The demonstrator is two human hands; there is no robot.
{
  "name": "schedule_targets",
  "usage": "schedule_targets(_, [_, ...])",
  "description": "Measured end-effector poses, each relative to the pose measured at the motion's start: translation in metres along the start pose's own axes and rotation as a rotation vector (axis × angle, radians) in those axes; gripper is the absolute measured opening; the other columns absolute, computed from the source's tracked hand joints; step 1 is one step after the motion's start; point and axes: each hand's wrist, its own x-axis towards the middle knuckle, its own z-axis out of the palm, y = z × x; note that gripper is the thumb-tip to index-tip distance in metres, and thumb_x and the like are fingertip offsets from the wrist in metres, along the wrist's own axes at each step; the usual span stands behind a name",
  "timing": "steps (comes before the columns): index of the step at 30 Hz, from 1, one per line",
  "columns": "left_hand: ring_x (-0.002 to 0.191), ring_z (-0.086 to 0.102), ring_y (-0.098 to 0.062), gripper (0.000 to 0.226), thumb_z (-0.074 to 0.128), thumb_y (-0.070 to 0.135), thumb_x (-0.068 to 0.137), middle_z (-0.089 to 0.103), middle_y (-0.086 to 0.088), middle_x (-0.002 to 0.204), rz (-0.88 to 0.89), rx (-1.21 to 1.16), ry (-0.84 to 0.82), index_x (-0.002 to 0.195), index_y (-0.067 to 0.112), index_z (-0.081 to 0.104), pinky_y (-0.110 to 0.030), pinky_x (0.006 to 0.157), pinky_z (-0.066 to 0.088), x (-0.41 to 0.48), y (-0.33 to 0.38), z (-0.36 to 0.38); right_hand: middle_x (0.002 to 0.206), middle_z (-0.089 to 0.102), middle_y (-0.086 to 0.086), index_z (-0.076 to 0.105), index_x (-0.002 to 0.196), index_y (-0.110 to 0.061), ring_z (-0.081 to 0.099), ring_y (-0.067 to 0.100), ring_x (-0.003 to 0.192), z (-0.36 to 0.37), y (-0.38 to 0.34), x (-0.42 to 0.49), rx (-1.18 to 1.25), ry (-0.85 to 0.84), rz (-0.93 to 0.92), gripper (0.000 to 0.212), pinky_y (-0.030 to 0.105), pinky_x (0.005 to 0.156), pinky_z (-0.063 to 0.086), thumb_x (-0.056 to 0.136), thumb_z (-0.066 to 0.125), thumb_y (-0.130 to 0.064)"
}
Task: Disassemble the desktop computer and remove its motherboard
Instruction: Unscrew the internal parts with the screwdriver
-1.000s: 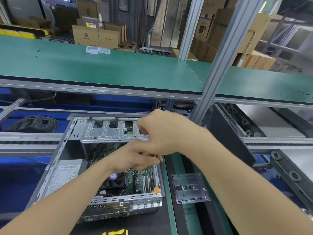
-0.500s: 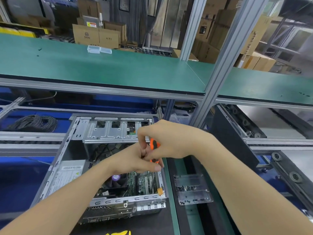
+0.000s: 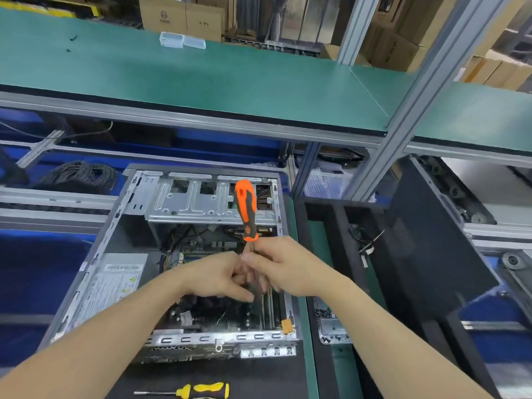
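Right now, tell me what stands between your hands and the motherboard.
No cover: the case is open and the motherboard lies bare under the left hand and the right hand, which grips the screwdriver by its shaft. The drive cage overhangs the far end, cables beneath it.

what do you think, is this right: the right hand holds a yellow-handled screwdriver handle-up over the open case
Wrong colour: the head view shows the right hand holds an orange-handled screwdriver handle-up over the open case. The yellow-handled screwdriver lies on the mat.
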Motion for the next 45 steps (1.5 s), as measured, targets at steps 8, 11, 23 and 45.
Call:
schedule_targets(8, [0.047,0.035,-0.008,0.014,0.076,0.036,0.087,0.040,0.010,0.051,-0.003,0.032,0.036,0.098,0.044,0.075,-0.022,0.050,0.027,0.010,-0.021,0.001,0.069,0.071,0.000,0.057,0.084,-0.016,0.065,0.015,0.045,-0.011,0.008,0.026,0.118,0.143,-0.018,0.030,0.018,0.047,0.046,0.109,0.045,-0.028])
schedule_targets(11, [0.047,0.036,-0.010,0.016,0.077,0.039,0.088,0.043,0.010,0.050,-0.005,0.042,0.021,0.103,0.044,0.075,-0.025,0.051,0.029,0.010,-0.024,0.000,0.074,0.072,0.004,0.058,0.086,-0.014,0.067,0.022,0.050,-0.031,0.001,0.032,0.172,0.215,-0.050,0.029,0.028,0.046,0.050,0.109,0.045,-0.026])
schedule_targets(23, [0.048,0.030,-0.012,0.015,0.081,0.052,0.083,0.035,0.008,0.051,-0.022,0.030,0.047,0.090,0.040,0.075,-0.030,0.056,0.025,0.009,-0.024,0.000,0.078,0.073,0.010,0.059,0.092,-0.006,0.070,0.033,0.058,-0.068,-0.015,0.033,0.233,0.358,-0.069,0.030,0.042,0.049,0.056,0.111,0.042,-0.021])
schedule_targets(45, [0.056,0.034,-0.012,0.018,0.042,0.008,0.096,0.039,-0.002,0.073,-0.204,-1.327,-0.108,0.080,0.010,0.051,-0.021,0.048,0.030,0.011,0.131,0.025,0.087,0.071,0.018,0.067,0.080,-0.034,0.070,0.036,0.068,-0.099,-0.021,-0.083,0.353,0.953,-0.120,0.030,0.043,0.062,0.058,0.105,0.050,-0.032])
